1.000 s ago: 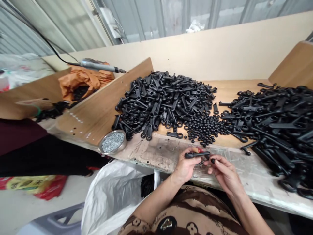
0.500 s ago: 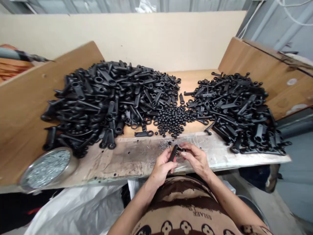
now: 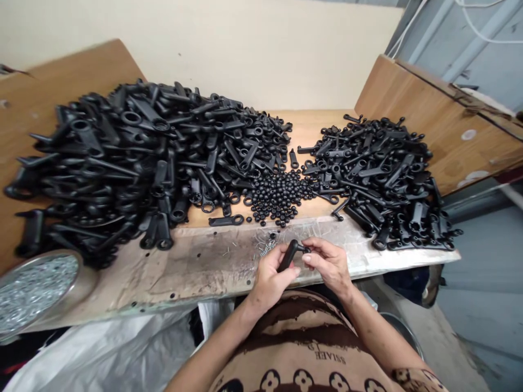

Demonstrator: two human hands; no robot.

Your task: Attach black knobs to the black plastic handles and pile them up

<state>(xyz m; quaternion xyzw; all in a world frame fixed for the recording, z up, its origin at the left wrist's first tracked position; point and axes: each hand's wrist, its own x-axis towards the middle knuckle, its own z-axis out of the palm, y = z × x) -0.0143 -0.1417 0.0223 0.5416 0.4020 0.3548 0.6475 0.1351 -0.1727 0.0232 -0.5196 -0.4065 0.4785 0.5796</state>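
A black handle (image 3: 287, 257) is being held in the left hand (image 3: 270, 276), low over the front of the bench (image 3: 196, 256) and close to the person's patterned shirt (image 3: 310, 354). The left fingers are being kept curled about its thick part, thumb laid along the near side, and the handle is being tilted with its rounded end up and away from the body. A thin stem is being pointed from that end toward the right. At the stem's tip a small black knob (image 3: 306, 250) is being pinched between thumb and fingers of the right hand (image 3: 329, 261), the other fingers being loosely bent; how firmly the knob is seated cannot be told, as it is being partly covered by the fingertips. Just beyond the left hand, loose metal pins (image 3: 265, 247) are being seen scattered on the worn bench front. Behind these, a heap of round black beads (image 3: 278, 196) is lying between a large left pile of black parts (image 3: 163, 147) and a smaller right pile (image 3: 379, 179). One flat ringed part (image 3: 226, 220) is lying apart near the front. At the bench's left end, a metal bowl (image 3: 84, 283) is being filled by more small silvery pieces, partly cut off by the frame edge.
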